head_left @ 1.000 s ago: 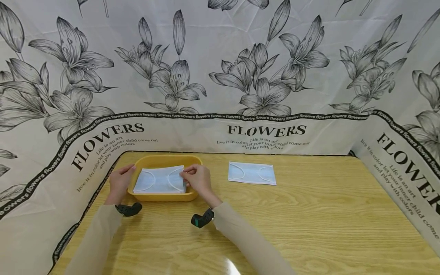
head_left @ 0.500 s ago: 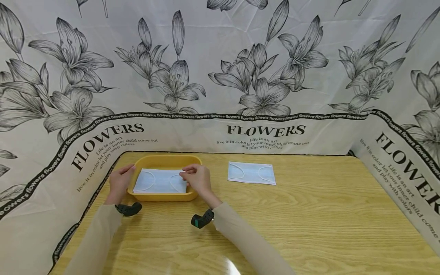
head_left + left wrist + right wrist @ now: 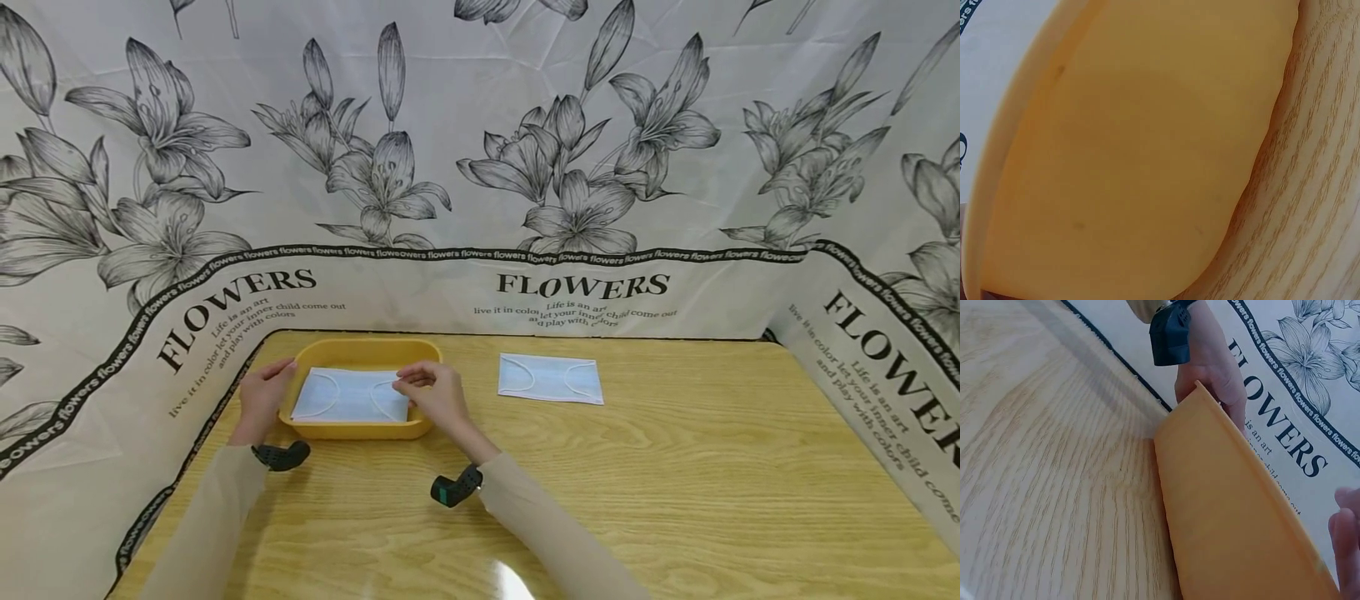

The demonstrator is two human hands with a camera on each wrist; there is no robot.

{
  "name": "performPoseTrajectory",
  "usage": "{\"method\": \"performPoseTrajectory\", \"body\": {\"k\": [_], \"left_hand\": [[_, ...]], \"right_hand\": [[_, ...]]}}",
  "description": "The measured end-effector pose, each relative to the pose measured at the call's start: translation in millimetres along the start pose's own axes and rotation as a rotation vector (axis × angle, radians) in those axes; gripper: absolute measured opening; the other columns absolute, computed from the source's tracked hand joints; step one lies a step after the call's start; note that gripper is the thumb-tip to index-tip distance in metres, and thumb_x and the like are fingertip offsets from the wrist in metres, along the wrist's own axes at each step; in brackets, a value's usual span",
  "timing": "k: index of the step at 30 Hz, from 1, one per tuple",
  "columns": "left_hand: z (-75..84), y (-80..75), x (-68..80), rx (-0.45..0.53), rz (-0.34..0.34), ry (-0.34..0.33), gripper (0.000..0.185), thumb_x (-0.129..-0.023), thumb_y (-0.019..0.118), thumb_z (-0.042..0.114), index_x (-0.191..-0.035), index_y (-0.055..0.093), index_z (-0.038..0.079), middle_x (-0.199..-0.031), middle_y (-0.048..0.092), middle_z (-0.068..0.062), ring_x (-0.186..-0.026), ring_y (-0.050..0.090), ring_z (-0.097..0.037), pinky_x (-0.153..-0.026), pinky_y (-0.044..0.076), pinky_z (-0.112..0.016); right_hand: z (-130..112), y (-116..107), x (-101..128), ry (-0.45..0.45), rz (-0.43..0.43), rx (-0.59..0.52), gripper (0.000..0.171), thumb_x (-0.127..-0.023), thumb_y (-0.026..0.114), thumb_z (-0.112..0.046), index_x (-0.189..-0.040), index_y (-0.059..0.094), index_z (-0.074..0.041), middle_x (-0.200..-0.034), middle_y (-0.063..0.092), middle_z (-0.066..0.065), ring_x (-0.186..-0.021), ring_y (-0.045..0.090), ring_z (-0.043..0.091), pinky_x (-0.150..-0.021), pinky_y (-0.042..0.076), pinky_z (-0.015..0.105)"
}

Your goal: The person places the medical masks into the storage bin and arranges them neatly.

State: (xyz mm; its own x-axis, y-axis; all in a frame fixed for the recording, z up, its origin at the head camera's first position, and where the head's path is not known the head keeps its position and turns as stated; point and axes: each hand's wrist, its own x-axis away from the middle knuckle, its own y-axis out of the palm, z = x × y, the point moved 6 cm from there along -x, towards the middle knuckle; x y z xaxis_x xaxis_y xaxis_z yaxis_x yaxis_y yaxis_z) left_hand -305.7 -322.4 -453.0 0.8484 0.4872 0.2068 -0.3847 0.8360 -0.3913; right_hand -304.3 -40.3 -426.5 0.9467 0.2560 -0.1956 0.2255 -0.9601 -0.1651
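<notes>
In the head view my left hand (image 3: 261, 402) grips the left end of a yellow plastic basket (image 3: 360, 430). Its fingers bend over the rim, as the right wrist view also shows of this left hand (image 3: 1215, 374). A pale blue face mask (image 3: 347, 395) with white ear loops lies flat inside the basket. Over the mask's right end hovers my right hand (image 3: 437, 392), fingers loosely bent, thumb and fingertips close above the ear loop. Parts of that right hand (image 3: 1349, 534) show at the edge of the right wrist view. The left wrist view is mostly basket wall (image 3: 1135, 150).
A second face mask (image 3: 551, 378) lies flat on the wooden table (image 3: 675, 467), right of the basket. White cloth (image 3: 420, 292) printed with flowers and lettering stands behind the table and along both sides.
The mask's raised right end has come down and the mask now lies flat in the basket. My right wrist has shifted slightly right. The left hand keeps its place on the rim.
</notes>
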Motion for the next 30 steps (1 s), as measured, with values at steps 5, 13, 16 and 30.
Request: {"method": "performPoseTrajectory", "body": {"k": [5, 13, 16, 30], "left_hand": [[1.1, 0.0, -1.2, -0.002, -0.005, 0.003, 0.046, -0.1, 0.049, 0.03, -0.138, 0.052, 0.003, -0.148, 0.043, -0.018, -0.137, 0.039, -0.032, -0.11, 0.038, -0.042], [-2.1, 0.8, -1.6, -0.008, -0.007, -0.008, 0.048, -0.1, 0.05, 0.032, -0.138, 0.052, 0.004, -0.148, 0.043, -0.018, -0.137, 0.04, -0.033, -0.109, 0.038, -0.043], [-2.5, 0.3, -1.4, 0.0, -0.005, 0.005, 0.047, -0.1, 0.05, 0.031, -0.138, 0.052, 0.003, -0.148, 0.043, -0.018, -0.137, 0.04, -0.033, -0.109, 0.038, -0.042], [-3.0, 0.9, -0.7, 0.001, 0.002, 0.012, 0.046, -0.1, 0.05, 0.029, -0.137, 0.052, 0.003, -0.146, 0.046, -0.019, -0.135, 0.042, -0.032, -0.108, 0.04, -0.042]], "right_hand": [[-4.3, 0.0, 5.7, -0.094, -0.155, 0.058, 0.021, -0.086, 0.072, -0.01, -0.103, 0.071, 0.002, -0.102, 0.071, 0.014, -0.09, 0.065, 0.019, -0.075, 0.056, 0.028], [-8.9, -3.2, 19.6, -0.213, -0.264, 0.161, 0.015, -0.088, 0.069, -0.007, -0.101, 0.072, -0.001, -0.102, 0.071, 0.012, -0.092, 0.064, 0.021, -0.076, 0.055, 0.024], [-12.7, -5.3, 25.6, -0.251, -0.285, 0.233, 0.014, -0.087, 0.068, -0.005, -0.1, 0.072, -0.001, -0.102, 0.07, 0.011, -0.093, 0.063, 0.024, -0.074, 0.053, 0.021], [-6.3, -42.2, 40.1, -0.219, -0.253, 0.32, 0.017, -0.087, 0.07, -0.005, -0.103, 0.072, -0.004, -0.104, 0.07, 0.008, -0.096, 0.063, 0.025, -0.078, 0.054, 0.025]]}}
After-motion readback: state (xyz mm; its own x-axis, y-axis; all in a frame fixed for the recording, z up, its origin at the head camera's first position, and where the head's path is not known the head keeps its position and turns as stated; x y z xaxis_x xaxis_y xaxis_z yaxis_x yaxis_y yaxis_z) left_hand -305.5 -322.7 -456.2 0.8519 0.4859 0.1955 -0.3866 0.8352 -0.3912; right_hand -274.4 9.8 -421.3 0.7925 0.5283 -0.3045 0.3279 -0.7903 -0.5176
